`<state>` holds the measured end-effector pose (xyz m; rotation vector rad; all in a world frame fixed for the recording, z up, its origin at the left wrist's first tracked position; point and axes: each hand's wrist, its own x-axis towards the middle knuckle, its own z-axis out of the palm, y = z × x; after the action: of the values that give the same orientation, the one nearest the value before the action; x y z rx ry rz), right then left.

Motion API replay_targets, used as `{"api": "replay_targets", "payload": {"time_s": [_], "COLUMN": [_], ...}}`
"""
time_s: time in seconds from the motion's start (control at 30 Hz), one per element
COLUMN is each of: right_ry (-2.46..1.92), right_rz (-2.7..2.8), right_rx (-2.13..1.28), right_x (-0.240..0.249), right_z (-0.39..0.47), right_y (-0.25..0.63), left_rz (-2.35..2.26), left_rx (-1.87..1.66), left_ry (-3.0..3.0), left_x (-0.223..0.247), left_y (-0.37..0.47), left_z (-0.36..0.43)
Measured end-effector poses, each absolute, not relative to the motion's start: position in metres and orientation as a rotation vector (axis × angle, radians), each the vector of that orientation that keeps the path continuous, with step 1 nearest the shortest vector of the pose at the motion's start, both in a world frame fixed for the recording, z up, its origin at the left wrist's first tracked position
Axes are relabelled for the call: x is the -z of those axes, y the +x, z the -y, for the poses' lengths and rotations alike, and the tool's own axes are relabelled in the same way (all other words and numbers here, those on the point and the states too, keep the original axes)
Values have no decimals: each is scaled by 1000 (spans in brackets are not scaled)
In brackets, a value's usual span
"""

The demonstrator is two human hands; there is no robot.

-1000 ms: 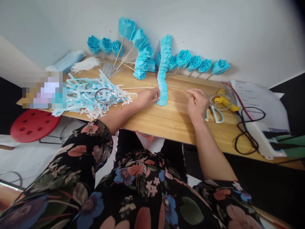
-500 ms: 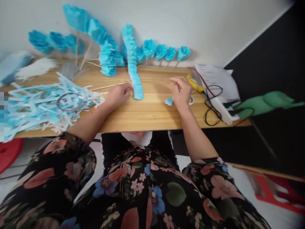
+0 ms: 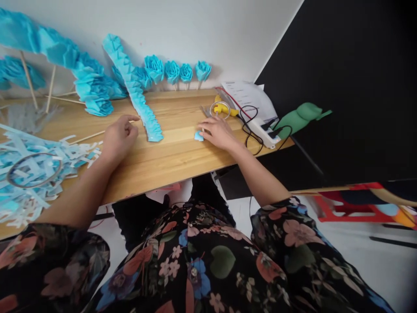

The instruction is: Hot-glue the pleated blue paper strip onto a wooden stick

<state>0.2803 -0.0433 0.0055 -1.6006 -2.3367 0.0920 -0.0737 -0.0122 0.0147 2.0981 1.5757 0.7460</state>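
My left hand [image 3: 120,135] rests on the table with curled fingers, closed on a thin wooden stick [image 3: 87,137] that juts out to its left. Just right of those fingers a long ruffled strip of blue crepe paper [image 3: 143,108] leans from the wall down onto the tabletop. My right hand [image 3: 219,132] is low over the table, fingers stretched and apart, their tips at a small blue scrap [image 3: 198,136]. Whatever lies beneath its palm is hidden.
Shredded white and blue paper strips [image 3: 65,152] cover the table's left side. Blue paper roses [image 3: 153,68] stand along the wall. At right lie yellow-handled scissors [image 3: 224,108], papers [image 3: 250,98], a white power strip [image 3: 263,134] with black cable and a green bottle-like object [image 3: 298,119].
The view has swung right. My right hand has come down and left to the blue scrap, covering the pale ring that showed beside it. My left hand stays near the ruffled strip.
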Motion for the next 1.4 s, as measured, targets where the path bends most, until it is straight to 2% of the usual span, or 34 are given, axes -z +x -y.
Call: {"api": "replay_targets", "payload": {"time_s": [0.3, 0.57, 0.73, 0.87, 1.0, 1.2, 1.3, 1.4], "right_ry": [-1548, -1061, -863, -748, -730, -895, -900, -877], "right_rz": [2247, 1888, 1924, 1952, 1905, 1691, 1710, 1803], "right_rx": [-405, -770, -796, -781, -857, -1203, -1361, -1377], "right_x": [-18, -35, -51, -51, -47, -44, -42, -41], "right_z": [32, 16, 9, 0, -8, -15, -19, -26], "right_y": [266, 219, 206, 201, 200, 203, 198, 189], "left_rz": [-1574, -1270, -992, -951, -1006, -1079, -1109, -1121], "left_rx": [-909, -980, -825, -868, -999, -1205, -1240, -1227], "left_ry": [2027, 1841, 1551, 1284, 1255, 1291, 1305, 1318], "left_x": [-22, -30, -44, -49, -47, -40, -38, -35], "left_y": [-68, -54, -31, -17, -14, -19, -20, -20], "left_z": [21, 30, 28, 16, 6, 3, 4, 7]}}
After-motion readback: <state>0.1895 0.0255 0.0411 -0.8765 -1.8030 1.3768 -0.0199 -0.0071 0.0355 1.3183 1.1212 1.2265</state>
